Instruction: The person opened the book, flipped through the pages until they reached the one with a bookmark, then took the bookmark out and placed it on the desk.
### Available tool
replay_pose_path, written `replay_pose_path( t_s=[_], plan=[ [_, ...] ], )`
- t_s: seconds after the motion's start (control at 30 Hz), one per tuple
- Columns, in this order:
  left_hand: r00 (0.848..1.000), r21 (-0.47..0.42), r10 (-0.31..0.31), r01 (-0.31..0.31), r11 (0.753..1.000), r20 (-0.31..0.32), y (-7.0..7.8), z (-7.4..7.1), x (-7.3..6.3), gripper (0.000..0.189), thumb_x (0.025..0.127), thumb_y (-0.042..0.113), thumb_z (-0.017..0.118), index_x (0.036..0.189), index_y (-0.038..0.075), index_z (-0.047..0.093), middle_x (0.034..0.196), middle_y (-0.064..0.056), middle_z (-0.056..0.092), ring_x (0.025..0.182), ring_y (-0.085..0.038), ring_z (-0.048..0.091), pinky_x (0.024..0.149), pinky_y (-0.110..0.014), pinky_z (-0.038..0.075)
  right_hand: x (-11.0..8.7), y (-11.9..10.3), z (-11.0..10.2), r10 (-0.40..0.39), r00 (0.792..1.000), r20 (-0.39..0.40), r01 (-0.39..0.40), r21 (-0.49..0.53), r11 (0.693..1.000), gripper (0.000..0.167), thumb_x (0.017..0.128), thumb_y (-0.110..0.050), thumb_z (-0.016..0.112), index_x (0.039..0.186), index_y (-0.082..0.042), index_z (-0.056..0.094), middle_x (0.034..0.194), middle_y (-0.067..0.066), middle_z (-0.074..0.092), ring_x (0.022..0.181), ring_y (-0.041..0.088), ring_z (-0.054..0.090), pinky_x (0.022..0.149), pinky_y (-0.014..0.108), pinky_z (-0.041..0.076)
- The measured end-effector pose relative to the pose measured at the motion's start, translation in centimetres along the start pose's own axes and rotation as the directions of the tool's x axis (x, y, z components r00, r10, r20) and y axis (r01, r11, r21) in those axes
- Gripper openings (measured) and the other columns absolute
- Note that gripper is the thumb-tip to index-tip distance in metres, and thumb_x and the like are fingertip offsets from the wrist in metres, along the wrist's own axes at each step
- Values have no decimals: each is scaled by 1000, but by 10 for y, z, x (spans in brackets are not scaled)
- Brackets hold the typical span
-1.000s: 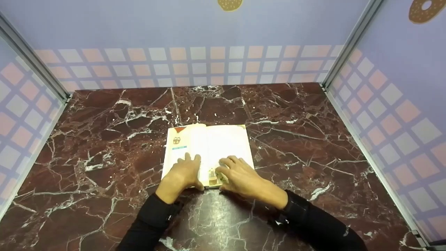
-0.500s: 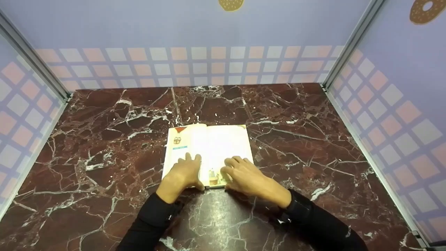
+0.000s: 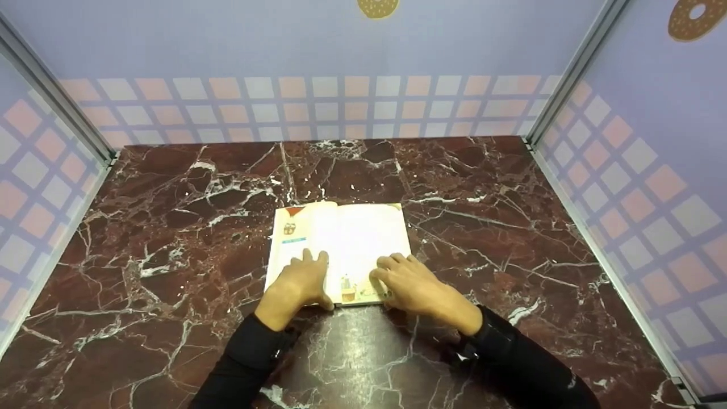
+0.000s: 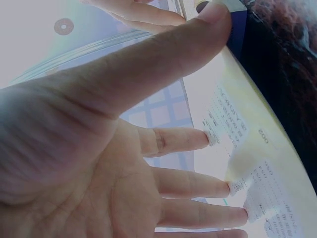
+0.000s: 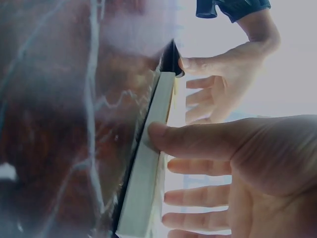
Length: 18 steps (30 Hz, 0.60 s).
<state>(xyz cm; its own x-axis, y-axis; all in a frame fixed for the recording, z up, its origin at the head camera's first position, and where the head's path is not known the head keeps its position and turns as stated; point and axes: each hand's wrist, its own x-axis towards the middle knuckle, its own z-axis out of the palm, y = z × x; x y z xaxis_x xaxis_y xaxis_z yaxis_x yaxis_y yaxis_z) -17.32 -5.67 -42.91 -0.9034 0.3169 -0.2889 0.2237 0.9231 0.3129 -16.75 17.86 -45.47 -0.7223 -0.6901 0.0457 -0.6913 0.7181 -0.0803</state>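
Note:
An open book (image 3: 366, 233) lies flat on the marbled table, its right page washed out by glare. My left hand (image 3: 292, 289) rests on the left page. In the left wrist view its outstretched fingers (image 4: 188, 181) touch the printed text, and its thumb lies by the bottom edge near the spine. On the lower right page is my right hand (image 3: 417, 287). The right wrist view shows its thumb (image 5: 193, 141) against the thick page block (image 5: 143, 183) at the bottom edge. Its other fingers extend over the page, the tips touching or close to it.
Dark red marbled table (image 3: 187, 238) surrounds the book on every side. A lilac back wall (image 3: 363, 108) with pink and white squares and similar side walls (image 3: 642, 187) enclose it. Grey metal posts (image 3: 573, 74) stand at the corners.
My right hand has slid to the right along the book's lower edge, uncovering more of the picture at the bottom of the right page. My left hand and the book have stayed put.

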Motion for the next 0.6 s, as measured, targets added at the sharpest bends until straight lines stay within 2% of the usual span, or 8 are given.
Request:
replay_pose_path(
  t_s=[0.17, 0.37, 0.6],
  plan=[
    [1000, -2, -1, 1, 1000, 6, 0, 0, 0, 90, 63, 25, 100, 129, -4, 47, 120, -33, 50, 107, -55, 57, 91, -61, 52, -5, 3, -7, 44, 997, 60, -44, 2, 999, 29, 74, -17, 88, 93, -17, 67, 102, 4, 63, 101, 30, 60, 81, 45, 53],
    [1000, 0, -5, 5, 1000, 14, 0, 0, 1, 90, 63, 25, 99, 130, -4, 47, 120, -32, 49, 107, -54, 57, 91, -61, 52, -12, 4, -16, 103, 990, 100, -97, -61, 993, 32, 75, 1, 74, 103, -11, 69, 102, 9, 65, 94, 33, 63, 84, 48, 54],
    [1000, -4, -3, 3, 1000, 13, 0, -1, 0, 90, 64, 26, 99, 130, -4, 46, 118, -31, 48, 106, -54, 57, 90, -61, 53, -13, 4, -18, 152, 981, 121, -144, -79, 987, 35, 69, 9, 72, 100, -8, 67, 98, 9, 63, 90, 33, 63, 78, 47, 55]
  ],
)
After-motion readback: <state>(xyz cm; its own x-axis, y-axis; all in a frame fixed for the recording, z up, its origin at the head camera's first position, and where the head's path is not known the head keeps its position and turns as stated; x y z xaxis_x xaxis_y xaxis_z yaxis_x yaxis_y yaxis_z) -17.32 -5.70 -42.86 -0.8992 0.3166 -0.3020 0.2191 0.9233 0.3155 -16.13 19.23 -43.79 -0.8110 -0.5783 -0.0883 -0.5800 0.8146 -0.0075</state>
